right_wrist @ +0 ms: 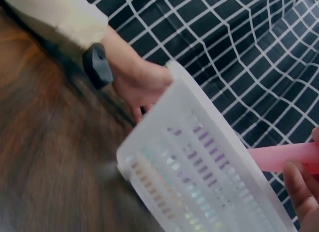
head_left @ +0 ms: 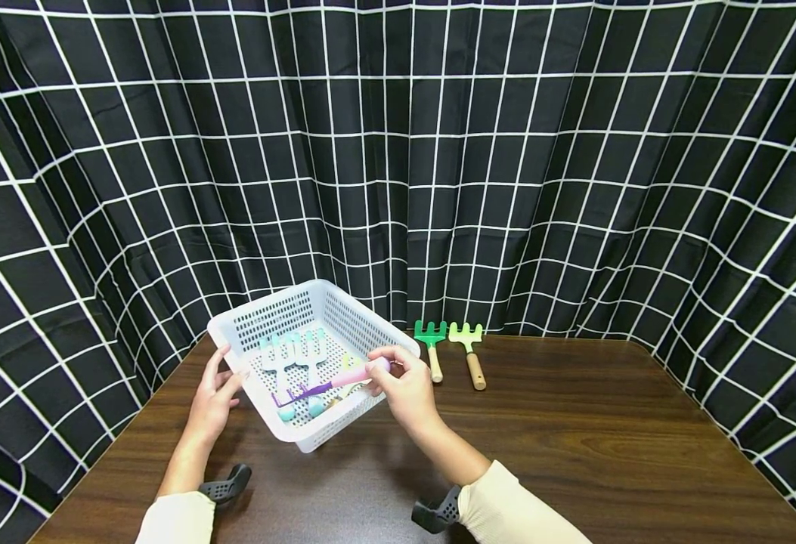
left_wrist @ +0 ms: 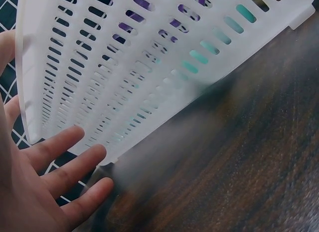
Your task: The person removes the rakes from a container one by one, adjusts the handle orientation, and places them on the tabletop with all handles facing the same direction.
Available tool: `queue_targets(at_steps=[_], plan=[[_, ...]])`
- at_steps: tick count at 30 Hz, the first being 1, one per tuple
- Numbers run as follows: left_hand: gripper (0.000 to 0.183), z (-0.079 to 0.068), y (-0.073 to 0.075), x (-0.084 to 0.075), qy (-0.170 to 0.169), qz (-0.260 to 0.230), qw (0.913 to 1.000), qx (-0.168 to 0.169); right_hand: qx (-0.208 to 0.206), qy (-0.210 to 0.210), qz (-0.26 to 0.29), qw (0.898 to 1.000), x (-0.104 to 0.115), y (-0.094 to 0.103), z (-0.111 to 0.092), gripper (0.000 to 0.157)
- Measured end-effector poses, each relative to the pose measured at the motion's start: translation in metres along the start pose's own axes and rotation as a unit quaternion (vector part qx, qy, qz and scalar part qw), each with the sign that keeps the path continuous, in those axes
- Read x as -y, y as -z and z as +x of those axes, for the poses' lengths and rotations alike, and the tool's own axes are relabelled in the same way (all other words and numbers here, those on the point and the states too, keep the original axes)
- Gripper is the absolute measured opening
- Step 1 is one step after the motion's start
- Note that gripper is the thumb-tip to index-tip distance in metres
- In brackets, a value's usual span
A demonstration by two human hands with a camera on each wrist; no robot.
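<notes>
In the head view, a white perforated plastic basket (head_left: 271, 414) is in front of me. My left hand (head_left: 210, 400) holds its left rim, the thumb over the edge; several fingers spread along the outer wall in the left wrist view. My right hand (head_left: 403, 385) pinches the pink handle of a small hand rake (head_left: 316, 390) near its end. The rake's purple tines point left, low over the basket's near corner. Inside lie pale blue toy garden forks (head_left: 311, 359) with turquoise tips, and a yellow-green tool (head_left: 348, 361) partly hidden by the rake and right hand.
Right of the basket, a dark green fork (head_left: 432, 336) and a light green fork (head_left: 466, 337) with wooden handles lie on the brown wooden table (head_left: 574, 431). A black curtain (head_left: 506, 189) with a white grid hangs around the table's back and sides.
</notes>
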State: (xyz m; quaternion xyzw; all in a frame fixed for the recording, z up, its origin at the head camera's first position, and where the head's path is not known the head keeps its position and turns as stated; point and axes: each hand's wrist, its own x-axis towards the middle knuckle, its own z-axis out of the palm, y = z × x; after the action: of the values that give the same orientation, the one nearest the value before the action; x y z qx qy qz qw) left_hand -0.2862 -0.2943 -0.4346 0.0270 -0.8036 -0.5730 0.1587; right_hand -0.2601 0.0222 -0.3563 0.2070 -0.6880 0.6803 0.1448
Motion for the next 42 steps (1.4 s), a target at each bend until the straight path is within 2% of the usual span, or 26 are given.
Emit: queue_targets(at_steps=[6,11,15,20,22,27,33,38,42], plan=[[0.069,0.001,0.000,0.003,0.005,0.001,1.0000,0.006,0.013,0.024,-0.004,1.000,-0.004,0.016,0.007,0.016],[0.069,0.002,0.000,0.004,0.009,0.005,0.9999,0.010,0.004,0.032,-0.014,0.999,-0.003,0.031,0.015,0.017],[0.069,0.002,0.000,0.002,0.010,0.007,0.9999,0.011,-0.014,0.036,-0.015,0.999,-0.001,0.043,0.021,0.016],[0.068,0.000,-0.002,0.000,-0.002,0.008,1.0000,0.005,-0.044,0.035,0.029,0.998,-0.019,0.058,0.035,0.015],[0.068,-0.001,-0.002,0.000,-0.004,0.009,1.0000,0.002,-0.058,0.047,0.038,0.996,-0.026,0.064,0.040,0.014],[0.067,-0.002,-0.001,0.000,-0.004,0.011,0.9999,-0.001,-0.099,0.095,0.063,0.989,-0.027,0.076,0.046,0.012],[0.067,-0.002,-0.001,0.001,-0.001,0.009,1.0000,-0.001,-0.133,0.101,0.056,0.984,-0.031,0.091,0.050,0.013],[0.067,-0.002,-0.002,0.000,-0.002,0.006,1.0000,0.001,-0.145,0.107,0.079,0.980,-0.032,0.103,0.051,0.013],[0.067,-0.003,-0.002,-0.002,-0.003,0.002,1.0000,0.004,-0.162,0.112,0.069,0.978,-0.032,0.113,0.050,0.014]])
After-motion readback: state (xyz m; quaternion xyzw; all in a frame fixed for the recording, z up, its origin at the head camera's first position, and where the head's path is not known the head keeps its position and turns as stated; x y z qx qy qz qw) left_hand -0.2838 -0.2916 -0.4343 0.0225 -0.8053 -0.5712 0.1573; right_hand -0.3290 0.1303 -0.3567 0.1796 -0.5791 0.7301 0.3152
